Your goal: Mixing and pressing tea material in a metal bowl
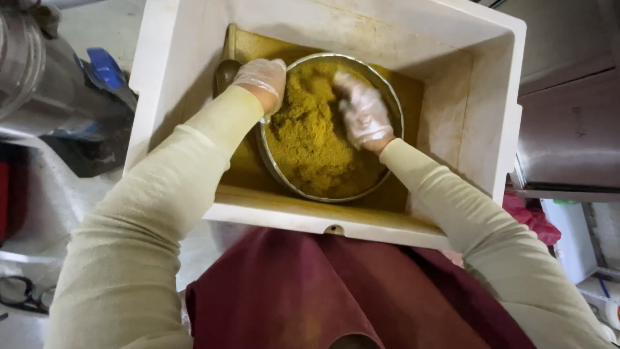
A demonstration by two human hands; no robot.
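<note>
Yellow-brown powder (310, 139) mostly fills the round sieve (395, 106); gloved left hand (261, 81) grips its ten-o'clock rim, right hand (363, 111) presses flat (open-palmed) at two o'clock, sifting apparently far from finished.

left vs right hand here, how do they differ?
The left hand grips the rim of the round metal sieve; the right hand lies inside it, pressed on the yellow powder. The left hand sits at the edge, the right nearer the middle. Both wear thin clear gloves.
</note>
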